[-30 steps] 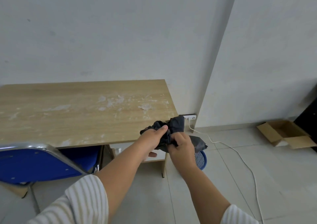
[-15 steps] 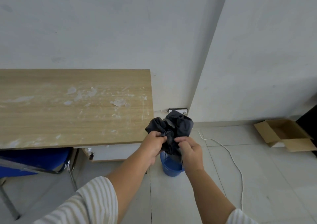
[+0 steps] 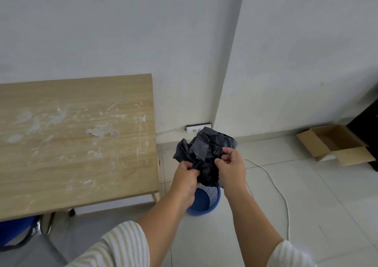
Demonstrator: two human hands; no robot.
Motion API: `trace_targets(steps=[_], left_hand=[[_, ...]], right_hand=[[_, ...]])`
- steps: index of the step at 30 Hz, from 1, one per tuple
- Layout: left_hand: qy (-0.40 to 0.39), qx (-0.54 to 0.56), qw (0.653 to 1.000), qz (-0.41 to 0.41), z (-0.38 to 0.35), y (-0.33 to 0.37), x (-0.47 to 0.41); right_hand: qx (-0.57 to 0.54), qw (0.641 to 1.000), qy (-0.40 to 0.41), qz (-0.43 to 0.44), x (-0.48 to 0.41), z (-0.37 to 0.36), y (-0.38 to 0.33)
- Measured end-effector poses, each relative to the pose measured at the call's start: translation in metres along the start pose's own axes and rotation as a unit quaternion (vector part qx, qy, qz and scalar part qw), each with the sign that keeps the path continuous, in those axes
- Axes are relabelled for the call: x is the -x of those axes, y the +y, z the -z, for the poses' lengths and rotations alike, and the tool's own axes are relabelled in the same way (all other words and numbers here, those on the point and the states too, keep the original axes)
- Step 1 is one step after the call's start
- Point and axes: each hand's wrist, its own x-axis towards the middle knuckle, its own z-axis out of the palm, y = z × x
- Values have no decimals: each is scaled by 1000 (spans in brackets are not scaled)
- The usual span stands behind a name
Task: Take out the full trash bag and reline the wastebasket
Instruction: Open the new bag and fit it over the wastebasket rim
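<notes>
Both arms outstretched, left hand point(image 3: 185, 177) and right hand point(image 3: 231, 165) fingers pinching crumpled black bag point(image 3: 204, 150), above blue wastebasket point(image 3: 204, 200)

bare office room — wooden desk point(image 3: 75, 139) | power strip point(image 3: 198, 128) | cardboard box point(image 3: 335, 144)

1. Two hands: the left hand point(image 3: 185, 176) and the right hand point(image 3: 231, 165).
2. One crumpled black bag point(image 3: 204, 152), held between them.
3. One blue wastebasket point(image 3: 204, 200) on the floor.
4. One wooden counter point(image 3: 77, 139).
5. One open cardboard box point(image 3: 335, 144) by the wall.
6. One white power strip point(image 3: 194, 128), with one white cord point(image 3: 280, 193) trailing across the floor.
7. One blue chair point(image 3: 14, 233), partly visible under the counter.
8. Two striped sleeves point(image 3: 114, 248).
</notes>
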Motion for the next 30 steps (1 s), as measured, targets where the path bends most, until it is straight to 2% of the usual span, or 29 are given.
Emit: trace_targets(steps=[4, 10, 14, 17, 19, 23, 27, 30], left_hand=[[59, -38, 997, -36, -8, -47, -58], [84, -192, 963, -169, 3, -131, -152], [93, -268, 931, -230, 22, -172, -213], [87, -280, 916, -273, 36, -198, -248], [79, -264, 917, -288, 42, -216, -269], [59, -208, 939, -266, 42, -244, -302], [62, -66, 978, -186, 45, -261, -310], [62, 11, 987, -146, 50, -264, -305]], right_hand=[[-3, 1000, -28, -5, -40, -15, 63], [-27, 997, -66, -10, -101, -44, 179], [-56, 995, -80, 19, -134, -68, 247], [-78, 991, -83, 68, -150, -84, 285], [-79, 987, -87, 111, -156, -94, 305], [-59, 980, -100, 160, -169, -109, 333], [61, 974, -113, 185, -172, -113, 339], [171, 954, -114, 220, -171, -112, 342]])
